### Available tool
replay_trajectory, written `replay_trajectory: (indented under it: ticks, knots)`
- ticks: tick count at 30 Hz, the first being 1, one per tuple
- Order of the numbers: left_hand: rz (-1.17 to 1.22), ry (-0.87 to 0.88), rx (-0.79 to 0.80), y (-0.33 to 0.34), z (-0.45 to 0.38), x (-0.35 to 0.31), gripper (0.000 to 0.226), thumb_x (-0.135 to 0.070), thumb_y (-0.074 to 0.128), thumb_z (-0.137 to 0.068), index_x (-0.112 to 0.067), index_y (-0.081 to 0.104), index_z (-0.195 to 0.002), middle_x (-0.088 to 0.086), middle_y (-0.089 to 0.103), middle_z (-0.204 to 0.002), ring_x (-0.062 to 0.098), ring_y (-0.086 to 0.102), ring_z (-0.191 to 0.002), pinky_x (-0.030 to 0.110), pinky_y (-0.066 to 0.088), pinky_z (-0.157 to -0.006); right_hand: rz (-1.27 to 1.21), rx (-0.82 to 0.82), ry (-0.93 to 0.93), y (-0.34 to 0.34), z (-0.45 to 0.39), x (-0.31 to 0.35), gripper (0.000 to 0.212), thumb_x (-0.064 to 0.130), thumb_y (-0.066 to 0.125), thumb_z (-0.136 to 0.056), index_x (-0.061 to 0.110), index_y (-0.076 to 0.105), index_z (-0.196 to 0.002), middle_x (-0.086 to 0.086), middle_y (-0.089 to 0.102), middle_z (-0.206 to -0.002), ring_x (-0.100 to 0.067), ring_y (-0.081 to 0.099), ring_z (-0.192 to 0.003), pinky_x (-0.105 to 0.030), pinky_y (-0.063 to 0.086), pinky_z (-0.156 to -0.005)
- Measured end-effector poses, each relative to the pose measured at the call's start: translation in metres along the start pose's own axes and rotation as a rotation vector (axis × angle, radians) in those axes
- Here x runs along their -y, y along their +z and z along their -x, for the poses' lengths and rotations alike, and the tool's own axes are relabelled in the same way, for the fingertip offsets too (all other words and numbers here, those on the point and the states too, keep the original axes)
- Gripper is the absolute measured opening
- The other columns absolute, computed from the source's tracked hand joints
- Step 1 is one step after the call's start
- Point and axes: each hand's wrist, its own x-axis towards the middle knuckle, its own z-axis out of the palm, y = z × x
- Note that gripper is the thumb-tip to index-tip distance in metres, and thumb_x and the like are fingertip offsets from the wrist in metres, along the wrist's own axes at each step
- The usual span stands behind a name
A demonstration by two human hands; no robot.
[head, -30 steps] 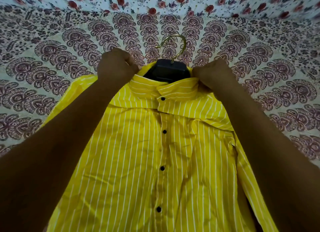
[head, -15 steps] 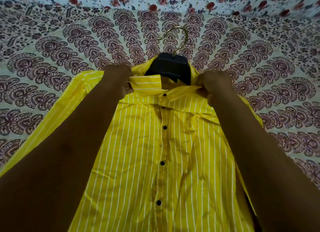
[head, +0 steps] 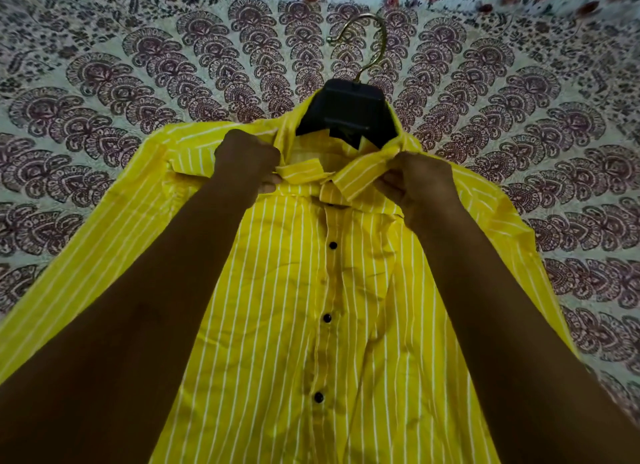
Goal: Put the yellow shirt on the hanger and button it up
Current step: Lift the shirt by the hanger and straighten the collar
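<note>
A yellow shirt (head: 294, 290) with thin white stripes lies flat on the patterned bedspread, its front closed by black buttons down the placket. A black hanger (head: 346, 117) with a brass hook (head: 367, 37) sits inside the neck, its body showing above the open collar. My left hand (head: 247, 162) pinches the left collar flap. My right hand (head: 420, 186) pinches the right collar flap. Both collar tips lie folded down toward the top button. The hanger's arms are hidden under the shoulders.
The bedspread (head: 104, 93) with maroon paisley print covers the whole surface around the shirt. The shirt's left sleeve (head: 79, 266) stretches out toward the lower left edge. My forearms cover the shirt's sides.
Both hands moved down and toward me along the collar, folding its flaps flat. More of the black hanger shows above the neck now.
</note>
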Motion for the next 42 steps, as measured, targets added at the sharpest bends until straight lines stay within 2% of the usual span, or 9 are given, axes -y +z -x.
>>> replay_trajectory:
  ticks: [2,8,12,19,25,32,37,40,42]
  knots:
    - [0.041,-0.013,0.055,-0.003,0.001,-0.003,0.025,0.004,0.046,-0.087,-0.009,0.050,-0.066,0.004,0.057,-0.040,0.010,0.059,-0.036,0.021,0.053,-0.045,-0.151,0.038,0.068,-0.002,-0.004,0.001,0.026,-0.003,0.042,-0.086,0.011,0.048,-0.064,-0.003,0.050,-0.062,-0.008,0.053,-0.050,-0.019,0.051,-0.051]
    - [0.535,-0.164,0.140,0.002,-0.001,0.000,0.025,0.004,0.036,-0.089,-0.012,0.046,-0.072,0.005,0.051,-0.075,0.015,0.056,-0.072,0.028,0.053,-0.068,-0.451,0.133,0.119,-0.001,-0.005,-0.002,0.018,0.008,0.038,-0.081,0.014,0.047,-0.066,-0.005,0.048,-0.070,-0.017,0.048,-0.065,-0.027,0.043,-0.067]
    - [0.287,-0.158,0.223,0.019,0.001,0.011,0.028,0.008,0.041,-0.087,-0.016,0.044,-0.073,0.003,0.048,-0.076,0.013,0.051,-0.070,0.032,0.047,-0.074,-0.392,0.106,0.030,0.010,-0.004,-0.013,0.017,0.026,0.045,-0.095,0.017,0.059,-0.092,-0.005,0.060,-0.097,-0.018,0.056,-0.095,-0.035,0.047,-0.089]
    - [0.221,-0.237,0.189,0.023,0.011,0.019,0.022,0.002,0.043,-0.093,-0.008,0.050,-0.074,0.007,0.057,-0.077,0.019,0.058,-0.070,0.036,0.049,-0.081,-0.269,-0.043,-0.149,0.014,0.005,-0.027,0.032,0.022,0.041,-0.098,0.017,0.049,-0.068,0.000,0.043,-0.068,-0.012,0.041,-0.070,-0.033,0.038,-0.074]
    - [0.768,-0.105,0.365,0.017,0.011,0.026,0.023,-0.006,0.036,-0.097,-0.017,0.051,-0.084,-0.003,0.067,-0.073,0.009,0.064,-0.073,0.030,0.054,-0.074,-0.311,-0.005,-0.210,0.016,-0.002,-0.028,0.014,0.030,0.053,-0.092,0.021,0.055,-0.081,-0.005,0.057,-0.099,-0.021,0.053,-0.106,-0.049,0.036,-0.108]
    - [0.680,-0.148,0.392,0.038,0.025,0.040,0.030,0.006,0.038,-0.091,-0.023,0.045,-0.086,0.002,0.052,-0.088,0.025,0.052,-0.100,0.036,0.046,-0.081,-0.461,0.025,0.011,0.008,-0.003,-0.021,0.028,0.032,0.040,-0.098,0.014,0.061,-0.092,-0.001,0.066,-0.083,-0.013,0.062,-0.079,-0.029,0.054,-0.071]
    - [0.915,-0.137,0.306,0.031,0.023,0.039,0.033,0.008,0.028,-0.085,-0.014,0.050,-0.075,0.002,0.066,-0.077,0.020,0.063,-0.083,0.035,0.050,-0.075,-0.406,0.023,-0.021,0.006,-0.002,-0.019,0.031,0.037,0.040,-0.097,0.017,0.063,-0.093,-0.003,0.068,-0.089,-0.019,0.065,-0.088,-0.037,0.053,-0.083]
    - [0.614,-0.207,0.282,0.031,0.024,0.039,0.039,0.010,0.025,-0.080,-0.011,0.056,-0.092,0.009,0.063,-0.110,0.024,0.062,-0.094,0.040,0.051,-0.083,-0.285,-0.009,-0.158,0.003,-0.003,-0.011,0.024,0.032,0.051,-0.093,0.017,0.060,-0.076,-0.005,0.060,-0.078,-0.017,0.058,-0.077,-0.031,0.050,-0.072]
    - [0.446,-0.243,0.241,0.034,0.026,0.038,0.032,0.003,0.032,-0.082,-0.014,0.057,-0.094,0.008,0.064,-0.110,0.025,0.063,-0.095,0.036,0.053,-0.079,-0.197,-0.040,-0.202,0.002,-0.004,-0.007,0.026,0.025,0.056,-0.091,0.020,0.052,-0.065,-0.003,0.046,-0.067,-0.017,0.043,-0.067,-0.030,0.039,-0.063]
